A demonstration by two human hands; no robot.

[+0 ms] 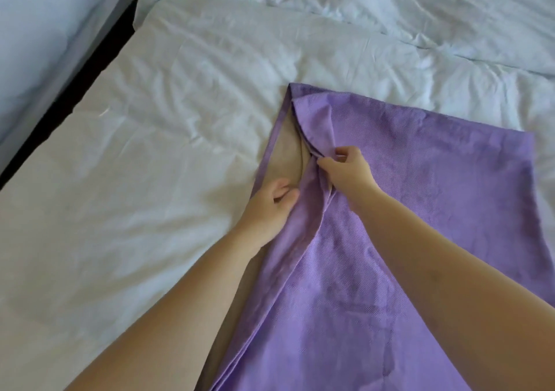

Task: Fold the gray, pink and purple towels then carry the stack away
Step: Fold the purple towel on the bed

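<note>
Now I see the purple towel (405, 210) on a rumpled white bed (150, 165). My right hand (348, 168) pinches its folded edge. My left hand (270, 207) grips the edge just beside.

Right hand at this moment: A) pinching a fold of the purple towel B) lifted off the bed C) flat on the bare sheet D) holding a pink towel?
A: the right hand pinches a raised fold of the purple towel on the bed.
</note>
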